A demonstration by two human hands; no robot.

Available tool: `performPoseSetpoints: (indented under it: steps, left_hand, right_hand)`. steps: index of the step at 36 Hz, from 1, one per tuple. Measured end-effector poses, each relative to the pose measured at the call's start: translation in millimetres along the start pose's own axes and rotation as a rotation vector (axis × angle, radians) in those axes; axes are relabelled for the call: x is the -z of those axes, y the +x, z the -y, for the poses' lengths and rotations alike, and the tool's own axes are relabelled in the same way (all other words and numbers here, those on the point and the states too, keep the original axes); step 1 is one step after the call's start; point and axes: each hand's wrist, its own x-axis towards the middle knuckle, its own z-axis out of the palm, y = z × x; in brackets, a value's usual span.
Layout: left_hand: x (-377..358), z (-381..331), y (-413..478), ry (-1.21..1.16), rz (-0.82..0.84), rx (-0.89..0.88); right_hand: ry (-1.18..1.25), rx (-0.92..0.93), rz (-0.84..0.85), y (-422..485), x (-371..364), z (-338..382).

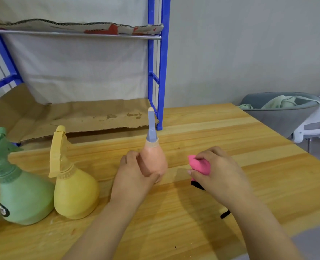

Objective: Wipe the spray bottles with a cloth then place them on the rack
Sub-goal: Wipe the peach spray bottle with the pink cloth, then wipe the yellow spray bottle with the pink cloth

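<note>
Head view: in the middle of the frame the left hand [134, 173] wraps its fingers around the pink bottle [154, 162], which stands on the surface [230, 132]. Just to the right, not touching it, the right hand [217, 169] pinches the balled-up cloth [200, 165]. This looks like the wiping step, about to start. Next the cloth must rub the bottle. Yellow bottle [74, 192] and green bottle [22, 197] wait at left. The rack [163, 62] stands behind.

No legible text. Round black-and-white sticker [4, 211] on green spray bottle [24, 199], too blurred to read.
</note>
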Motion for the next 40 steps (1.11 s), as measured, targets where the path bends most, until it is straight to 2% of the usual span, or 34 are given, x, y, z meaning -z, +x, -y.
performPoseSetpoints:
  steps: [9, 19, 30, 36, 40]
  left_hand:
    - [3, -9, 3, 0.145, 0.082, -0.037]
    - [46, 9, -35, 0.342, 0.17, -0.118]
    - [109, 57, -86, 0.225, 0.003, -0.113]
    - [134, 77, -84, 0.122, -0.221, -0.12]
    - [142, 74, -74, 0.093, -0.272, -0.144]
  right_hand:
    - [-0.03, -0.026, 0.071, -3, 13, 5]
    - [-0.018, -0.001, 0.216, -27, 11, 24]
    - [0.106, 0.02, 0.312, -55, -12, 76]
    - [0.138, 0.069, 0.267, -66, -23, 98]
    - [0.155, 0.116, 0.201, -64, -28, 107]
